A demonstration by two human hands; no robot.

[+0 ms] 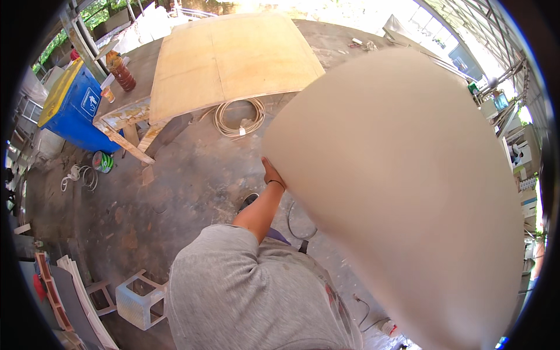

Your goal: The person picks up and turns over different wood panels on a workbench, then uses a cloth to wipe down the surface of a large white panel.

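Observation:
A large, smooth beige panel [402,175] fills most of the right half of the view, tilted and very close. Its edges look rounded and partly blurred. Reaching up from the grey sleeve, my left hand [272,173] grips the panel's left edge. The thumb shows, while the other fingers are mostly hidden. A dark band circles that wrist. My right hand does not show; the panel covers the area on that side. Beyond the panel, a pale wooden sheet [233,55] lies on a worn work table [125,114].
A coiled hose [239,118] lies beside the table. Left of it stand a blue bin [81,114] with a yellow lid, a green can [102,162] and a brown bottle [121,71]. A pale plastic stool [140,300] is lower left; cords lie on the stained floor [134,216].

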